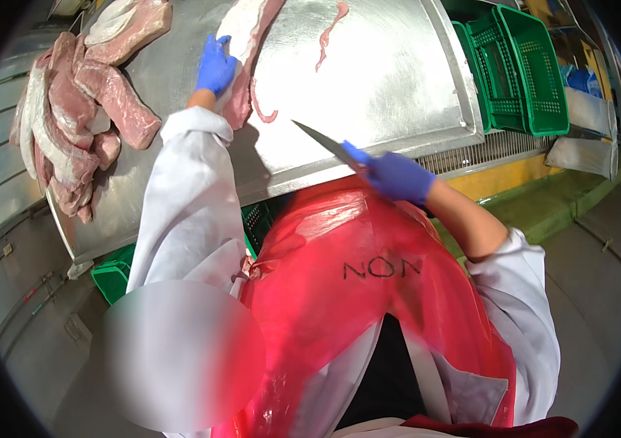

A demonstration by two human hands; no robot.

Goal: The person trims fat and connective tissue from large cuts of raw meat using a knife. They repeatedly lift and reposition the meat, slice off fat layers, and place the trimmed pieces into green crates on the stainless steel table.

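Observation:
My left hand (215, 67), in a blue glove, lies on the fat side of a long slab of raw meat (252, 44) with its fingers stretched out. The slab runs up past the top edge of the view. In my blue-gloved right hand (400, 177) is a knife (325, 142). Its blade points up and left over the table's front edge, apart from the meat. A thin curled strip of meat (265, 114) lies beside the slab's near end, and another thin strip (325, 45) sits farther right on the metal table (391, 80).
Several pieces of raw meat (69, 124) are heaped at the table's left end. Green crates (537, 80) stand beyond its right edge, near plastic-wrapped goods (580, 113). Another green crate (112, 276) is below the table at left. A raised rim (434, 142) borders the table's front.

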